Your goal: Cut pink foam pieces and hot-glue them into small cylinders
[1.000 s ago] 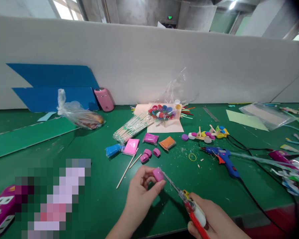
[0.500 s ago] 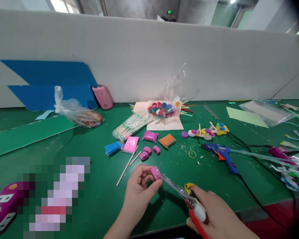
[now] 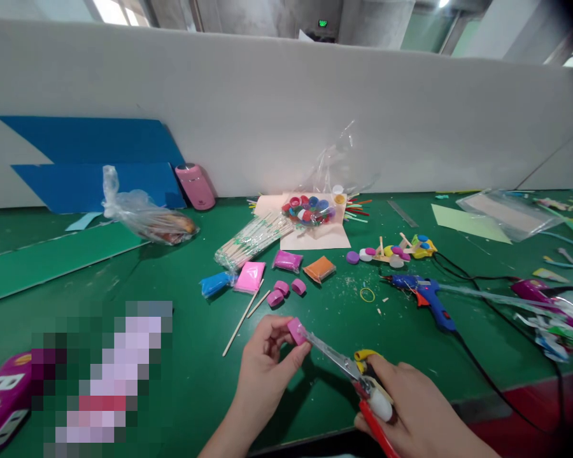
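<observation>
Between the thumb and fingers of my left hand (image 3: 274, 356) is a pink bottle cap (image 3: 295, 331). My right hand (image 3: 410, 394) grips a pair of scissors (image 3: 332, 356) with a red handle, and the blade tips touch the cap's right side. A yellow piece (image 3: 364, 355) and a white rounded piece (image 3: 381, 406) also show by that handle; I cannot make out whether they are part of the scissors. Beyond my left hand lie several more pink caps (image 3: 275, 298) and two thin wooden sticks (image 3: 239, 326).
Small packets of clay, including an orange packet (image 3: 319, 270), lie ahead. A blue glue gun (image 3: 423, 296) with a trailing cord rests at right, near joined caps and sticks (image 3: 395, 252). Farther back are bagged sticks (image 3: 253, 240) and a pink canister (image 3: 195, 186). A purple power strip (image 3: 4, 394) sits at left.
Almost nothing differs. Both hands hold the same pose, with the scissor tips still at the pink cap; the whole view has shifted very slightly.
</observation>
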A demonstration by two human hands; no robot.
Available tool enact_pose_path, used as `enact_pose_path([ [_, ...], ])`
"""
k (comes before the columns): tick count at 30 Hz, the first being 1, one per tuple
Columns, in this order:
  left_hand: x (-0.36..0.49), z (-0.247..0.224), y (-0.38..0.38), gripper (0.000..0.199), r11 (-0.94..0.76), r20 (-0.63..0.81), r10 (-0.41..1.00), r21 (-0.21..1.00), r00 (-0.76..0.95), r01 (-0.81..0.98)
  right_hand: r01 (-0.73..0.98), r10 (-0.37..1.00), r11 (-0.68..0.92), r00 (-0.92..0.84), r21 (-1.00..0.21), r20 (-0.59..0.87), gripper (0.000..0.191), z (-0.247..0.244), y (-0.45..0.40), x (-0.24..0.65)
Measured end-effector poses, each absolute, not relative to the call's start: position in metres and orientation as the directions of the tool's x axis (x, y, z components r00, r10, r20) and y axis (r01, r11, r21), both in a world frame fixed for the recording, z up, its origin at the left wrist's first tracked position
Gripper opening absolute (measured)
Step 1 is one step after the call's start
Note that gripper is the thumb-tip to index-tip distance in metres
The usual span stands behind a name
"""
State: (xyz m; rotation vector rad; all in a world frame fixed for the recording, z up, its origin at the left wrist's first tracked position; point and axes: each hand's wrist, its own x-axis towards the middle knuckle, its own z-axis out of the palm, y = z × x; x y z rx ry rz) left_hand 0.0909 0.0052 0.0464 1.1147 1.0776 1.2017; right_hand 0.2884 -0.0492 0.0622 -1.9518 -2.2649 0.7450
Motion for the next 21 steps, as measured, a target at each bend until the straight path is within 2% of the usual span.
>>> enact_pose_path([
  [6,0.091,0.048,0.004,0.021,0.008,-0.003,0.998,0.997,0.066,-0.074,0.936,0.942,0.111,-0.206,-0.334,-0.264,0.027,0.059,-0.051,0.287],
  [13,0.090,0.046,0.005,0.023,0.032,-0.024,0.998,0.992,0.066,-0.125,0.934,0.939,0.128,-0.223,-0.334,-0.262,0.022,0.051,-0.051,0.281],
  [17,0.086,0.047,0.005,0.024,0.050,-0.036,0.994,0.989,0.100,-0.136,0.908,0.931,0.090,-0.222,-0.408,-0.291,0.021,0.052,-0.051,0.279],
  [21,0.081,0.054,0.007,0.022,0.124,-0.093,0.974,0.982,0.207,-0.142,0.877,0.917,0.024,-0.211,-0.480,-0.339,0.021,0.054,-0.051,0.279],
])
